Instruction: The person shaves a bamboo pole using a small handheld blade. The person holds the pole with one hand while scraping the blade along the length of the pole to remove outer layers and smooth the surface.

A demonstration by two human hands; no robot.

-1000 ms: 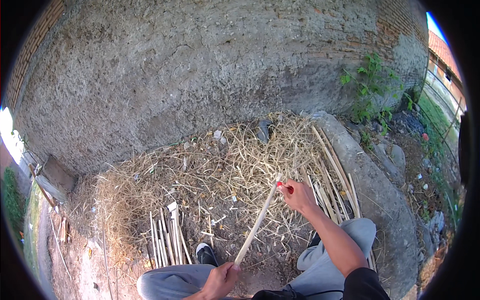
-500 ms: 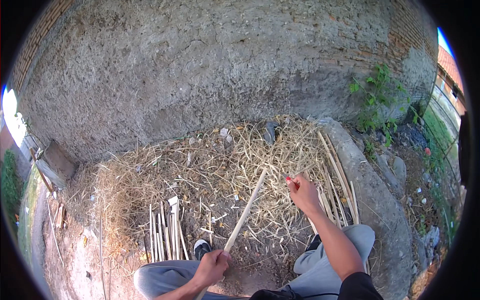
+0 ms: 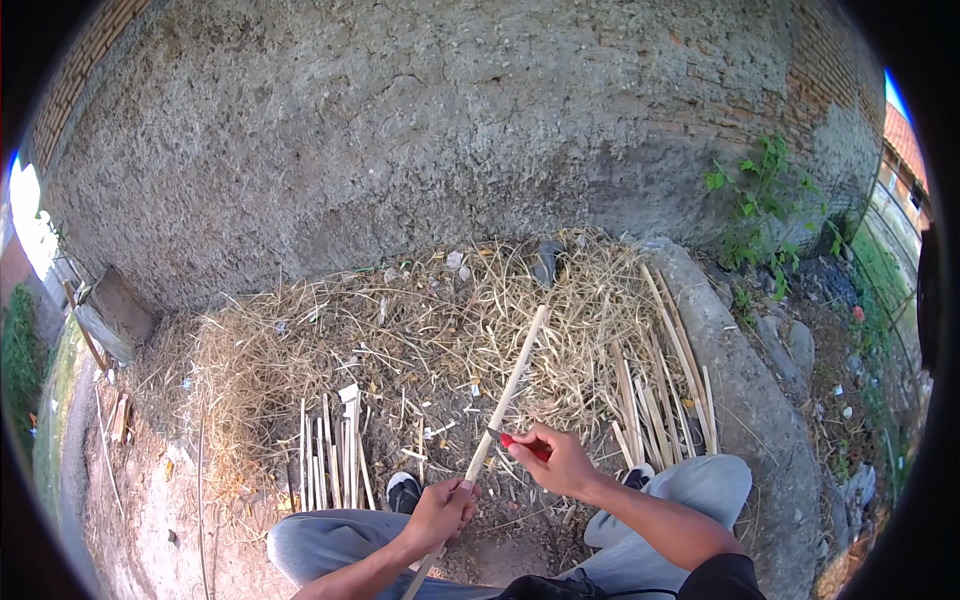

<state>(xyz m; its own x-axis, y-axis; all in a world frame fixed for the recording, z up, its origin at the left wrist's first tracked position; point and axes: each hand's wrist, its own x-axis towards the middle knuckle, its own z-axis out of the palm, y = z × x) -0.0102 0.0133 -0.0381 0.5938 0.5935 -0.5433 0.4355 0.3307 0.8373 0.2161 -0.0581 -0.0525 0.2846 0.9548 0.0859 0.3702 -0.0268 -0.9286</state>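
Note:
A long pale wooden strip (image 3: 515, 375), probably bamboo or cane, slants up and away from my lap. My left hand (image 3: 440, 512) is closed around its lower part. In my right hand (image 3: 556, 462) is a small knife with a red handle (image 3: 532, 447). Its short blade meets the strip a little above my left hand. The strip's far end rises over the heap of shavings and points toward the wall.
Pale curled shavings (image 3: 250, 390) cover the ground before a rough wall (image 3: 400, 150). Cut strips (image 3: 335, 455) lie in a bundle at left; more long strips (image 3: 675, 350) lean at right beside a stone ledge (image 3: 740, 400). A green plant (image 3: 760, 200) grows at the wall's base.
My right hand with the knife has come back from near the strip's far end to just above my left hand. My left hand keeps its grip, shifted slightly to the right.

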